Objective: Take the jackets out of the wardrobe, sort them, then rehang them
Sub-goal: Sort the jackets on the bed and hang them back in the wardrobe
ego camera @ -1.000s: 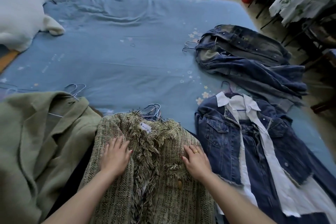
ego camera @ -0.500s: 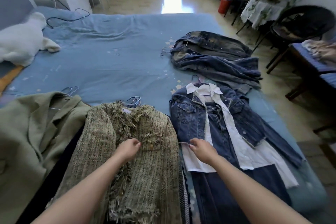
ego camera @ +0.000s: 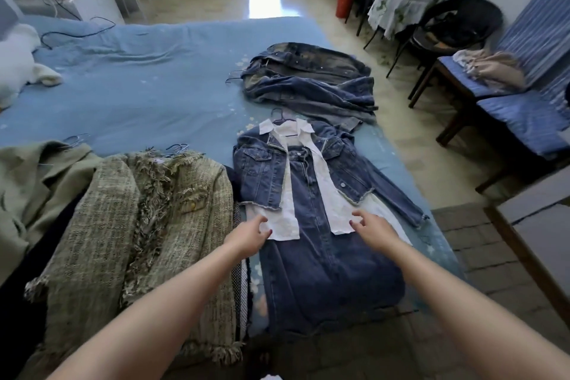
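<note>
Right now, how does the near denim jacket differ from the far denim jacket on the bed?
The near denim jacket lies flat and open, spread over a white shirt and a denim skirt; the far denim jacket is crumpled in a heap. The near one is even dark blue; the far one looks faded, with brownish patches. Both hands, left hand and right hand, reach at the near one's shirt hem; nothing touches the far one. Both are on hangers on the blue bed.
</note>
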